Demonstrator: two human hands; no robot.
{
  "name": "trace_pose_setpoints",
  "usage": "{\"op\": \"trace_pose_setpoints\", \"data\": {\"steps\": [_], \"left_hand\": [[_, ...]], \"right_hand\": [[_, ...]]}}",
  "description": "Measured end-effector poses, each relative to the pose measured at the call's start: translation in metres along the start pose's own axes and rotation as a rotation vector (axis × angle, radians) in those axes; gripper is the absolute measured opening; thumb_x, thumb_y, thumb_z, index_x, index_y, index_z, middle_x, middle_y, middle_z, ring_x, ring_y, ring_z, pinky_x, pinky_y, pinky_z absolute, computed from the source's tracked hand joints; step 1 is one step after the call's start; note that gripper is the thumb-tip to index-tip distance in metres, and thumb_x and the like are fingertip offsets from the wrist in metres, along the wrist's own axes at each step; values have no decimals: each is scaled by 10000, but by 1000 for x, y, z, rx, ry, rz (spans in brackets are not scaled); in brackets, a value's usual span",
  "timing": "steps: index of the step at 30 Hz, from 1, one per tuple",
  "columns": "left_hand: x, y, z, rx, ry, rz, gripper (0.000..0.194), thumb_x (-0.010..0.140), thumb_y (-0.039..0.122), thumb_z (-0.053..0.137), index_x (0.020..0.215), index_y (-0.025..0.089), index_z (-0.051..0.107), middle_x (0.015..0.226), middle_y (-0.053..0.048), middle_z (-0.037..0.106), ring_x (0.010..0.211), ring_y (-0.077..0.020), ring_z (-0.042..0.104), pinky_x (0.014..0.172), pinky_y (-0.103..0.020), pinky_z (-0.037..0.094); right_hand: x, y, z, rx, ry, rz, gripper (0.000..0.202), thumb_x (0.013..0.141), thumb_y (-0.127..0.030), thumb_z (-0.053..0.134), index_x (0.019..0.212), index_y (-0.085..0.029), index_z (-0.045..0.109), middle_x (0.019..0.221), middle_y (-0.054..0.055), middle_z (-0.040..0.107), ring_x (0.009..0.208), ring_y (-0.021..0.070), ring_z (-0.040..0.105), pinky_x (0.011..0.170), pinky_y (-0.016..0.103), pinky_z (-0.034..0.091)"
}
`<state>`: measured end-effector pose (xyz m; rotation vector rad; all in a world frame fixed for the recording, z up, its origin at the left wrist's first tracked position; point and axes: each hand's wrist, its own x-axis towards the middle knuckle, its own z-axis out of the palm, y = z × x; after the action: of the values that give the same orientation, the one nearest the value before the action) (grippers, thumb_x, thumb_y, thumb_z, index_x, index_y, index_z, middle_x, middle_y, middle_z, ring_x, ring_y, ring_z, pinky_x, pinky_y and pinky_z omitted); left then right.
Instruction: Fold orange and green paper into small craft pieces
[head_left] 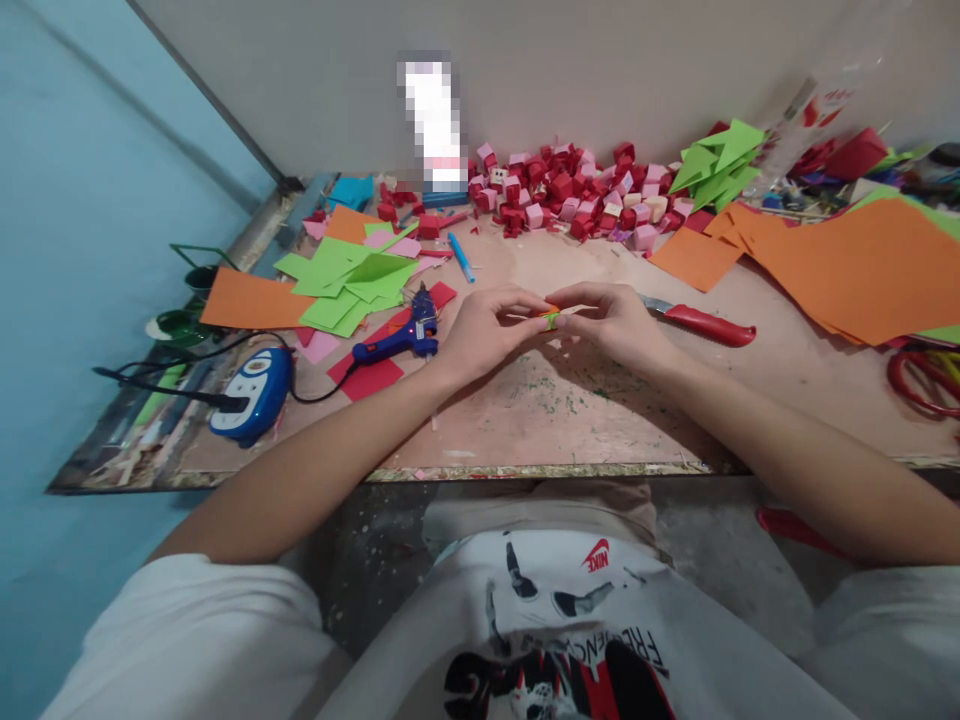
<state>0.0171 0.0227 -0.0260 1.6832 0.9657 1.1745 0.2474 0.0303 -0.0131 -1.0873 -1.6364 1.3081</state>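
Observation:
Near the middle of the table, a small green and orange piece [552, 319] is pinched between the fingertips of both hands. My left hand [496, 328] grips it from the left, with thumb and fingers closed on it. From the right, my right hand [604, 318] holds the same piece. The fingers hide much of its shape. A blue glue gun [395, 341] lies just left of my left hand on red paper [367, 378]. Beyond my right hand is a knife with a red handle [709, 324].
Many red and pink paper cubes [562, 190] are heaped at the back wall. Green sheets [349, 280] lie left, large orange sheets [847, 265] right. A blue power socket [253, 395] with cables stands left; red scissors [911, 380] lie far right. A blue pen [461, 257] lies behind my hands.

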Motion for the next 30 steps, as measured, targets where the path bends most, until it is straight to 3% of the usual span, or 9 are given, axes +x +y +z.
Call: {"op": "trace_pose_setpoints", "data": {"steps": [11, 17, 21, 30], "left_hand": [[2, -3, -1, 17, -40, -39, 277, 844, 351, 948, 1081, 211, 910, 1148, -87, 915, 961, -235, 877, 836, -329, 696], [2, -7, -2, 41, -30, -45, 292, 854, 393, 952, 1083, 216, 914, 1121, -86, 916, 971, -241, 875, 870, -348, 692], [2, -9, -3, 41, -34, -36, 284, 855, 393, 953, 1076, 219, 913, 1128, -89, 916, 971, -239, 872, 889, -362, 693], [0, -3, -2, 40, -27, -63, 296, 857, 394, 950, 1080, 205, 913, 1081, -94, 918, 943, -247, 877, 801, -327, 677]], "right_hand": [[2, -1, 0, 51, 12, 35, 202, 869, -287, 950, 1062, -233, 930, 1073, 68, 908, 858, 235, 810, 808, 378, 682], [2, 0, -1, 52, -18, 39, 211, 864, -323, 971, 1058, -250, 930, 1106, 74, 911, 968, 286, 838, 836, 411, 696], [1, 0, -1, 66, -11, 44, 211, 852, -307, 977, 1049, -246, 929, 1064, 65, 904, 931, 263, 829, 813, 385, 678], [3, 5, -3, 15, -19, 38, 243, 876, -348, 966, 1091, -241, 929, 1062, 78, 904, 950, 284, 832, 814, 399, 675]]}}
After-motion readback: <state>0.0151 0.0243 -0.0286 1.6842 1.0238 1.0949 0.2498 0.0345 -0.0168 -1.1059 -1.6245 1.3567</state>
